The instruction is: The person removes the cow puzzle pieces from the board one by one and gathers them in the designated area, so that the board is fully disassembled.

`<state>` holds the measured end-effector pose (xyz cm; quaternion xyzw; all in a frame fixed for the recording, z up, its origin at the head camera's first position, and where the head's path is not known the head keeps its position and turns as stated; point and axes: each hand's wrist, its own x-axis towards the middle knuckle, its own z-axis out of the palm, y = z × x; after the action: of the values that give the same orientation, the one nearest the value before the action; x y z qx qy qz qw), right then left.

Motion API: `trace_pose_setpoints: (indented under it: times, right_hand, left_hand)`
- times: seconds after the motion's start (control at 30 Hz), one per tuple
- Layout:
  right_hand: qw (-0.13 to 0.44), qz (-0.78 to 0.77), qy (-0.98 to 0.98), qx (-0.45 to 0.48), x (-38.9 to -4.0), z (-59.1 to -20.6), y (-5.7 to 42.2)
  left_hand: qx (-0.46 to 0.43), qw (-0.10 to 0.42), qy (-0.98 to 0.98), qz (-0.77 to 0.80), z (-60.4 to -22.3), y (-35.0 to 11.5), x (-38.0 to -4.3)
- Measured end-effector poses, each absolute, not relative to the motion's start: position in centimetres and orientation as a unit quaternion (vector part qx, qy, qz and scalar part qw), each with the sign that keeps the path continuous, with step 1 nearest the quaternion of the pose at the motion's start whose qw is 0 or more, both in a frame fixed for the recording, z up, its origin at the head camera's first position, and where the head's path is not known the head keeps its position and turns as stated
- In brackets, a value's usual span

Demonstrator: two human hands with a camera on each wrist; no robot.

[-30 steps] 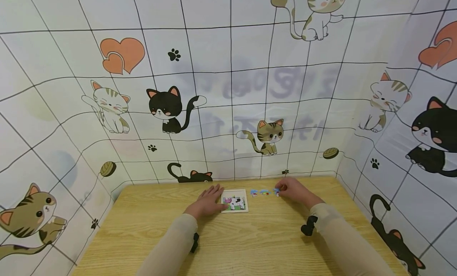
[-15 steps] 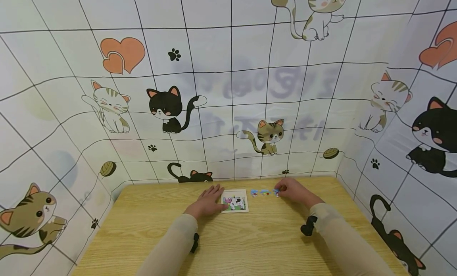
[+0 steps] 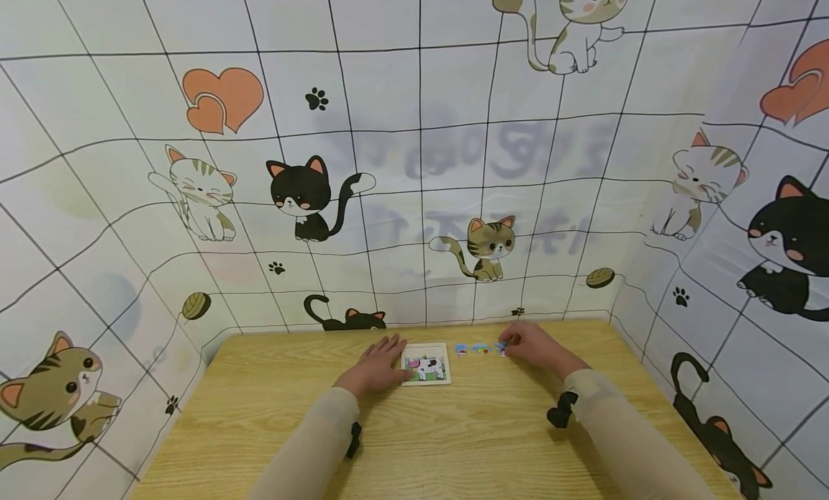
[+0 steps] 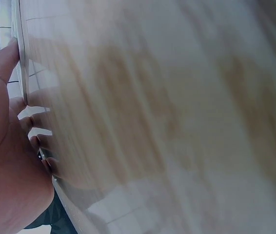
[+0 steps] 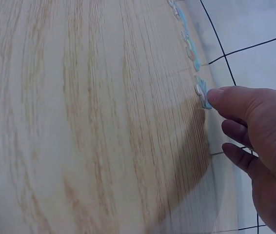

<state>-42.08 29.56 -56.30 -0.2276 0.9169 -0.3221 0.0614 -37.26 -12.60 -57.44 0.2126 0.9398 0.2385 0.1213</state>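
Puzzle piece (image 3: 501,349) pinched by right hand (image 3: 534,344), puzzle tray (image 3: 426,350) touched by left hand (image 3: 373,367)

In the head view, both forearms are stretched forward over the worktop (image 3: 440,435). The left hand is laid palm down, fingers straight and spread, thumb rested on the puzzle tray's left side. The puzzle piece is placed right of the tray, in a row with two other pieces (image 3: 480,348).

From the left wrist, the thumb is seen extended against the tray's edge.

From the right wrist, the thumb tip is seen pressed on the puzzle piece, two fingers bent below.
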Motion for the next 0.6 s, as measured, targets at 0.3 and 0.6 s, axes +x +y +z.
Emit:
trace_pose_setpoints:
  times: [0.3,0.6]
  right_hand:
    - [0.038,-0.350,0.909,-0.221,-41.7,-56.3,28.6]
    - [-0.024,-0.338,0.906,-0.252,-40.5,-57.3,24.5]
  left_hand:
    - [0.208,0.127,0.944,0.222,-56.6,-12.4,-36.8]
    - [0.212,0.124,0.943,0.225,-56.9,-12.5,-37.0]
